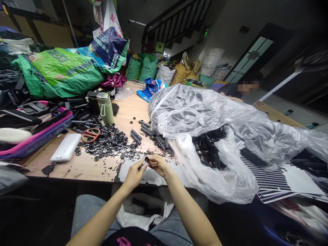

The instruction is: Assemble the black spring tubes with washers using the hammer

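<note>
My left hand (134, 175) is closed around a small black part (147, 159) with a shiny metal-looking length; its exact kind is too small to make out. The fingers of my right hand (158, 165) pinch at the upper end of the same part. Both hands are just above a grey-white sheet (124, 171) at the table's front edge. Beyond them lie loose black discs (110, 150), tiny black rings (148, 152) and stacked rolls of black discs (135, 136).
Red-handled scissors (91, 134), a white power bank (66, 147) and a green flask (105, 109) stand left. A pink-rimmed basket (61, 118) is farther left. Clear plastic bags (189, 109) of black parts cover the right. Another person (233, 89) sits behind them.
</note>
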Available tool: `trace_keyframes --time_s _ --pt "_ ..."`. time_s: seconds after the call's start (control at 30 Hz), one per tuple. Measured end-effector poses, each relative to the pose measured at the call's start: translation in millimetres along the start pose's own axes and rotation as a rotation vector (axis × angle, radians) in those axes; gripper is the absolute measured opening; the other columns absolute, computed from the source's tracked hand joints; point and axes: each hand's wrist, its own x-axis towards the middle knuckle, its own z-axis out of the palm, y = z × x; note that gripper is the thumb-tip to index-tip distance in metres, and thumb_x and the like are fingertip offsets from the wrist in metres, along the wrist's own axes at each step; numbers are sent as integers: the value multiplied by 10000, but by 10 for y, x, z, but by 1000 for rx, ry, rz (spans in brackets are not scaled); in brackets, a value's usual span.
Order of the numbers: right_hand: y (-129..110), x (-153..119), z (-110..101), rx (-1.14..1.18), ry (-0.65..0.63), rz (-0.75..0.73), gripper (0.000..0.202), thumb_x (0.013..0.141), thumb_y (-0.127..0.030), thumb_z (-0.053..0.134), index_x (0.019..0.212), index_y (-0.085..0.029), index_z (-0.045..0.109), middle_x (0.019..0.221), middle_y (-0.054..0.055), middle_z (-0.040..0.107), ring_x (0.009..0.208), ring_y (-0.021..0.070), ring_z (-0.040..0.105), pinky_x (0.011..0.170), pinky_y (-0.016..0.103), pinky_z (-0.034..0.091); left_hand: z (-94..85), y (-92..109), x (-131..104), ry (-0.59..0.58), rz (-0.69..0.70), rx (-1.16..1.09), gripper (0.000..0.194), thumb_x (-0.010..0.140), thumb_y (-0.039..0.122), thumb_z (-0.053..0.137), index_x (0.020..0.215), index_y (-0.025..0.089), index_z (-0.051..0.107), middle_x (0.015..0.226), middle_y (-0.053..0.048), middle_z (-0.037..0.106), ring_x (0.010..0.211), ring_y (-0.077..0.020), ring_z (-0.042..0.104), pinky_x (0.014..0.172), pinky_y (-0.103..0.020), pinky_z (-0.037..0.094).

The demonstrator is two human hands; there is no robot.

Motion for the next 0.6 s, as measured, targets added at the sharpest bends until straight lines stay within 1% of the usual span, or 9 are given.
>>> trace_keyframes --time_s 0.07,0.13,0.2,0.27,0.37,0.43,0.53,0.57,0.6 --pt "-18 -30 0 36 2 -18 248 586 -373 682 674 -148 630 567 -15 562 537 77 530 611 240 462 1 -14 -15 -23 7 15 477 782 434 405 1170 169 493 1052 -94 602 738 -172 587 706 -304 460" --pt "-40 -76 -8 13 -3 -67 246 556 -344 711 694 -149 654 625 4 601 583 99 549 623 251 460 -3 -11 -34 -33 10 35 493 787 428 397 1205 174 452 918 -70 638 672 -158 571 654 -289 456" --pt "-61 -134 -30 -80 -30 -123 252 586 -351 693 742 -154 674 666 20 629 619 124 564 639 270 458 -8 5 -50 -28 10 50 514 799 414 380 1254 175 382 762 -28 630 623 -139 545 633 -269 444" --pt "-81 -192 -65 -209 -73 -180 272 652 -373 641 832 -172 675 746 34 654 700 151 582 685 291 454 -13 18 -55 -21 3 52 521 808 402 362 1279 179 338 703 -6 601 620 -129 530 639 -254 435" --pt "-98 -251 -127 -361 -112 -259 298 714 -390 579 923 -191 654 885 46 656 827 176 581 755 302 438 -10 13 -47 -45 -5 48 511 807 407 360 1265 181 365 689 -3 580 637 -128 522 654 -247 428" --pt "-97 -265 -158 -402 -157 -263 307 748 -414 531 896 -177 660 864 44 658 816 173 582 731 285 443 3 -1 -40 -80 -4 45 505 801 413 368 1248 180 393 664 3 571 625 -128 513 657 -250 426" --pt "-83 -245 -205 -454 -275 -240 354 782 -453 463 850 -169 663 785 26 656 758 160 584 678 264 449 31 -12 -35 -108 -9 18 480 792 418 377 1204 182 448 665 2 576 628 -130 515 658 -253 429" --pt "-77 -223 -235 -487 -282 -253 358 785 -461 454 854 -177 659 801 23 654 772 161 582 693 268 448 38 -11 -34 -106 -16 5 466 790 420 379 1179 180 472 675 -1 581 632 -132 520 651 -252 431" --pt "-71 -191 -281 -534 -242 -280 358 789 -466 446 863 -185 655 841 24 651 814 166 576 732 279 442 42 -7 -32 -94 -24 -7 450 787 424 381 1145 177 497 685 -6 584 632 -134 525 638 -250 433"
